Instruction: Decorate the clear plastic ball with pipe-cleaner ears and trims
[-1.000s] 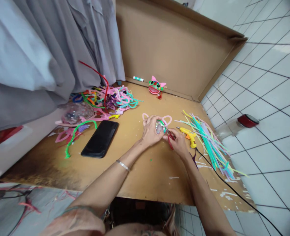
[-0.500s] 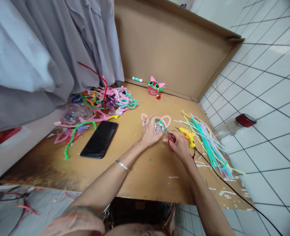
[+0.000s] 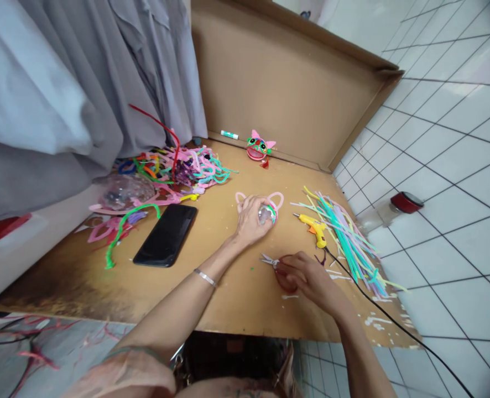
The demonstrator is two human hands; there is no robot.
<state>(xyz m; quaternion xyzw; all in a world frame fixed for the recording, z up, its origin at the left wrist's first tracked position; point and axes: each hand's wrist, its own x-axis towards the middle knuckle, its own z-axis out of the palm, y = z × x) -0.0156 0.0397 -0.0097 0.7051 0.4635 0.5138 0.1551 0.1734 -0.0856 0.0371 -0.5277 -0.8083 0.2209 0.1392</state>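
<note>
My left hand [image 3: 251, 220] is wrapped round a small round clear piece [image 3: 265, 214] edged with green pipe cleaner. Two pink pipe-cleaner loops [image 3: 275, 200] stick out at its far side, like ears. Nearer the table's front, my right hand [image 3: 311, 279] has its fingers on the red handles of a pair of scissors [image 3: 284, 271]. The blades point left, slightly parted, low over the tabletop. Part of the handles is hidden under my fingers.
Right of my hands lie a yellow glue gun [image 3: 314, 229] with a black cord and a bundle of pipe cleaners [image 3: 348, 237]. Leftward are a black phone [image 3: 166, 235], a green pipe cleaner [image 3: 123, 229] and a tangled pile [image 3: 191, 166]. A finished-looking pipe-cleaner animal head [image 3: 258, 148] and a glue stick [image 3: 229, 134] sit behind.
My right hand has drawn the scissors away from the round piece, toward me and down near the tabletop. My left hand stays round the piece.
</note>
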